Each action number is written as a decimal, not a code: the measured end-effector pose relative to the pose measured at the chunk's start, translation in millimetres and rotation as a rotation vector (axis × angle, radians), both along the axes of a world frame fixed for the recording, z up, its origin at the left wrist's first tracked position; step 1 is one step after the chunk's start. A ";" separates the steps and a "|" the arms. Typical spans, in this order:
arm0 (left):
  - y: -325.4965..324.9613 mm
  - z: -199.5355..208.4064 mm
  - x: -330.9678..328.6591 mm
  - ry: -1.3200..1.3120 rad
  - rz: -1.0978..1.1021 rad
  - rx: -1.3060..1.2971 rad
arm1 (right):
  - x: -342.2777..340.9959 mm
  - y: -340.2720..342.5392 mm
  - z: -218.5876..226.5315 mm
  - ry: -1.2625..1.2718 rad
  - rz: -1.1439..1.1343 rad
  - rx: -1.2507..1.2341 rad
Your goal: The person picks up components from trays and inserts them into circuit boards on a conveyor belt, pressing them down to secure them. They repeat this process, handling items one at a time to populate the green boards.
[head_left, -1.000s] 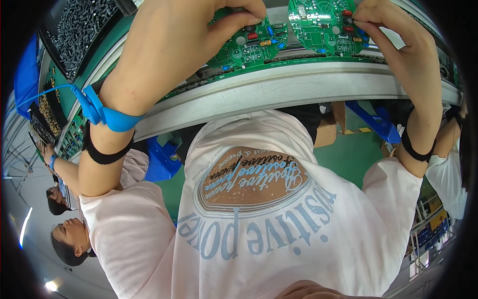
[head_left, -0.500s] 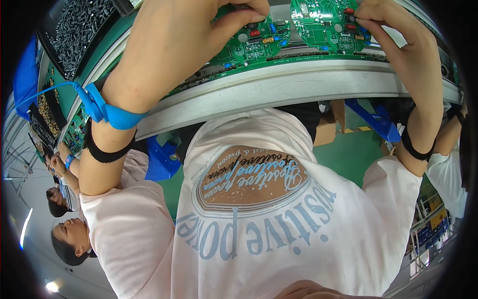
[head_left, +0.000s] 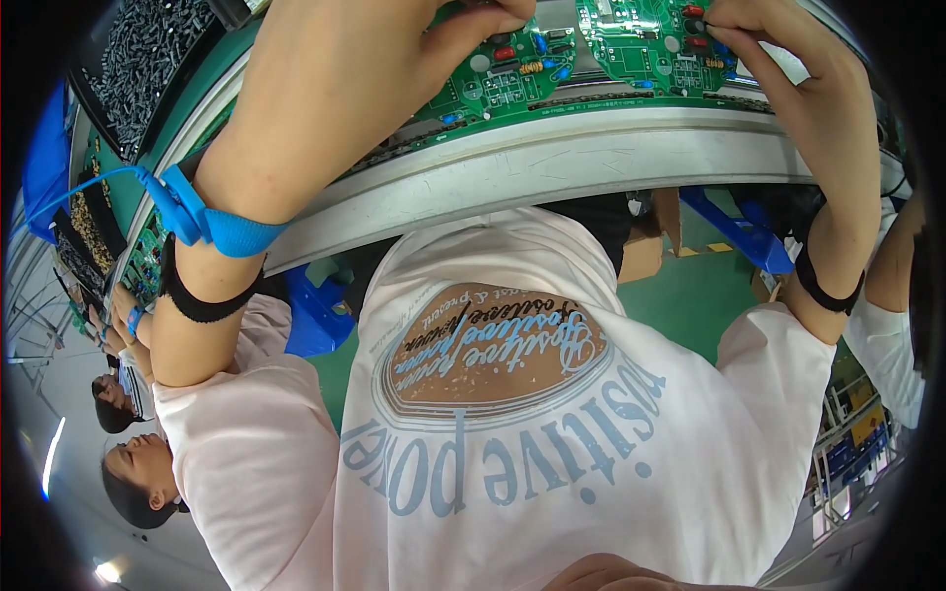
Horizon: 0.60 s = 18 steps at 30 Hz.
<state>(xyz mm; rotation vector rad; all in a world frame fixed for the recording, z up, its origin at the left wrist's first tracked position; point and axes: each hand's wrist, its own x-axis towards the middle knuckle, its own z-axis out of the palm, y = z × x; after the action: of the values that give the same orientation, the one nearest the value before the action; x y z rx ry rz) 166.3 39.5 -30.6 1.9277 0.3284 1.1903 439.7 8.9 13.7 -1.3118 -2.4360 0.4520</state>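
Note:
Two green circuit boards lie side by side at the top. The left board (head_left: 493, 103) and the right board (head_left: 616, 61) carry red, blue and striped components. My left hand (head_left: 340, 94) reaches over the left board. Its thumb and fingers are pinched together at a red component, hiding whatever is between them. Above the right board, my right hand (head_left: 813, 49) has thumb and forefinger closed beside a small dark component (head_left: 698, 28) between two red ones. What its fingertips grip is too small to make out. A blue wrist strap (head_left: 241, 233) with a cord circles my left wrist.
A pale metal rail (head_left: 552, 148) runs along the near side of the boards. At the upper left, a black tray (head_left: 91, 113) holds many small dark parts. Beyond it hangs a blue bin (head_left: 47, 148). Another person (head_left: 143, 473) is at the left.
The boards and rail sit slightly higher in the picture. Both hands remain pinched at nearly the same spots on the boards, with the fingers shifted slightly.

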 end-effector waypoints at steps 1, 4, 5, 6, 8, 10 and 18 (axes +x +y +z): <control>-3.2 19.5 1.0 0.326 0.062 0.063 | 1.6 -0.2 -1.1 -0.001 0.001 -0.007; -7.2 41.7 1.7 0.977 0.189 0.197 | 1.4 -1.7 -0.4 -0.026 0.001 -0.007; -5.8 29.0 0.9 0.718 0.143 0.193 | 0.2 -1.6 1.6 -0.030 0.008 -0.001; -4.6 16.1 0.0 0.458 0.097 0.188 | -1.5 -1.7 2.2 -0.036 0.017 0.002; -3.5 20.7 5.9 0.193 0.044 0.178 | -1.0 0.0 1.8 -0.052 0.014 -0.001; -7.6 48.3 6.6 0.834 0.104 0.335 | -0.4 -0.3 2.7 -0.071 0.009 -0.002; -1.6 55.3 0.8 1.031 0.157 0.416 | 5.7 4.0 -4.0 -0.157 -0.065 -0.046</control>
<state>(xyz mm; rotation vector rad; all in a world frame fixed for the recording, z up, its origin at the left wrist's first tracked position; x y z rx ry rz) 167.1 37.9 24.7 2.8162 0.8166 0.2432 445.4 12.9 9.7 -1.4922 -2.5136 0.4044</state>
